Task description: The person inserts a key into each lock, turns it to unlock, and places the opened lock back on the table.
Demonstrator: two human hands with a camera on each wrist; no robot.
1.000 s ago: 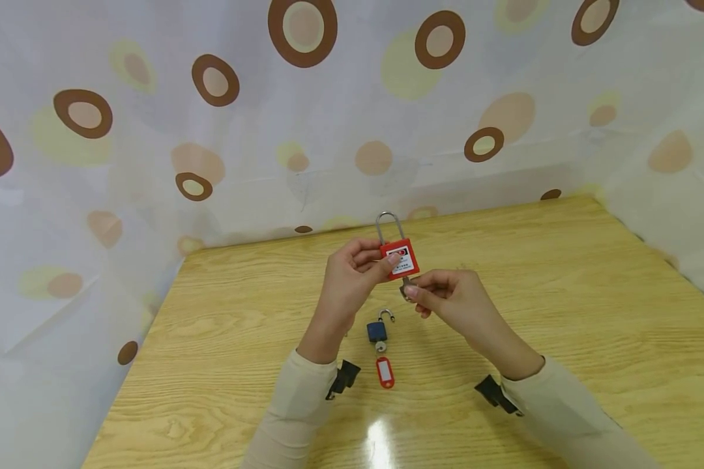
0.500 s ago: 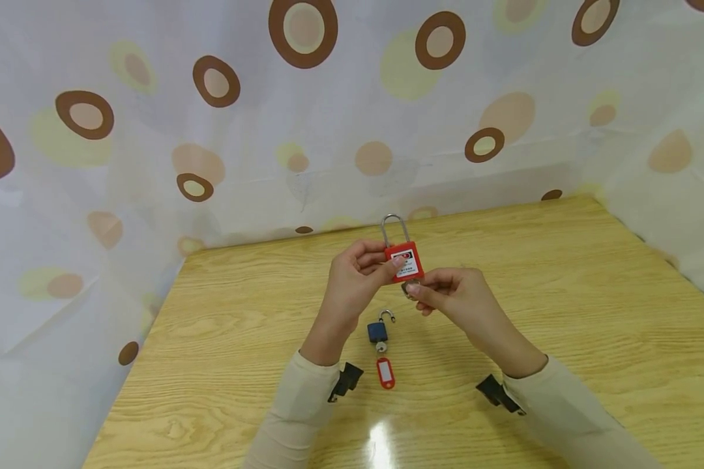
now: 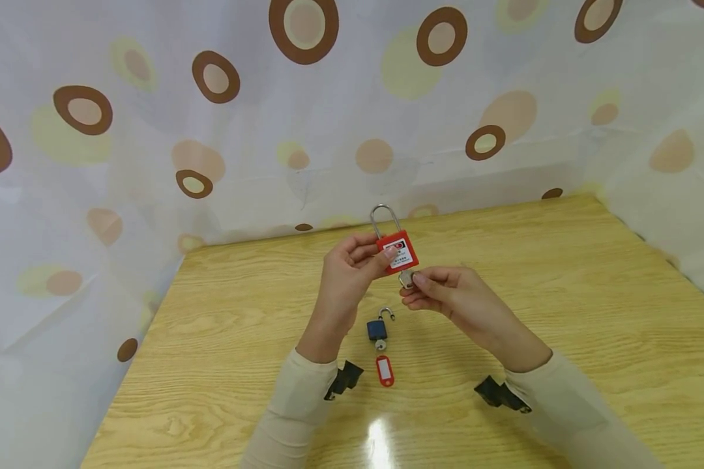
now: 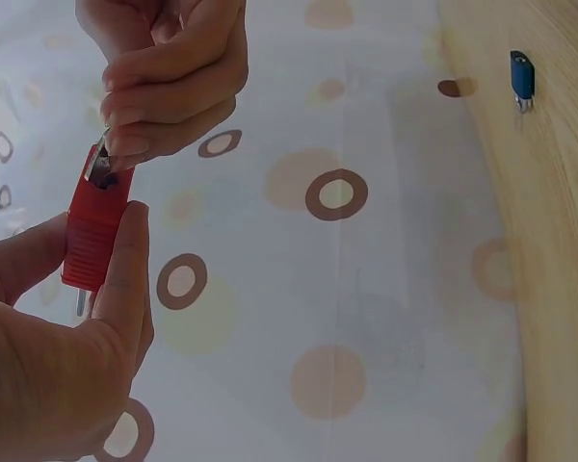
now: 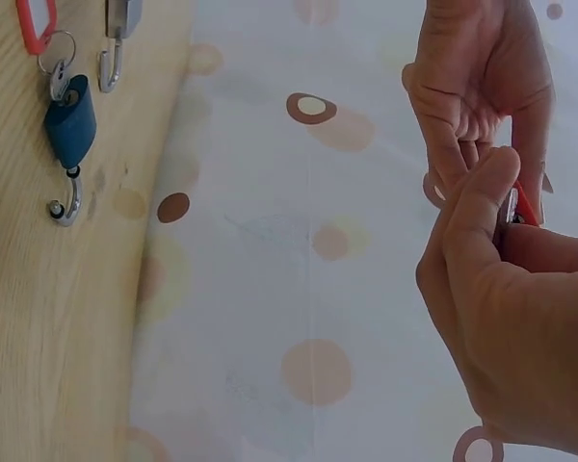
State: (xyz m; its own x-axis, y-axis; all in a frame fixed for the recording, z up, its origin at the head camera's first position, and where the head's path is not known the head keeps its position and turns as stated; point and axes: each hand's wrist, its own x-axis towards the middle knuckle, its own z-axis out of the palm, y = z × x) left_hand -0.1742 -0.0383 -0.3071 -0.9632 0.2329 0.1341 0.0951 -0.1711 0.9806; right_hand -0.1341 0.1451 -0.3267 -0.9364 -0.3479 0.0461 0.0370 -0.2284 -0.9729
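Observation:
Above the table my left hand [image 3: 343, 280] grips a red padlock [image 3: 409, 251] between thumb and fingers. The padlock has a white label on its front, and its long metal shackle points up and away, both legs meeting the body. My right hand [image 3: 457, 296] pinches a silver key [image 3: 407, 279] at the underside of the red padlock. In the left wrist view, the key [image 4: 100, 162] sits at the padlock's keyed end, partly covered by the right fingers. In the right wrist view, the right fingers hide most of the red padlock [image 5: 526, 207].
Below the hands, a blue padlock [image 3: 377, 330] lies on the wooden table [image 3: 211, 365] with its shackle swung open. A key [image 3: 380, 345] is in it, linked to a red tag [image 3: 385, 370]. A silver-grey padlock [image 5: 122, 17] lies beside it. A patterned curtain [image 3: 328, 117] stands behind.
The red padlock first moves slightly right, then up and left, tilting a little. The right thumb shifts on the key, whose flat face now shows more. The blue padlock stays put.

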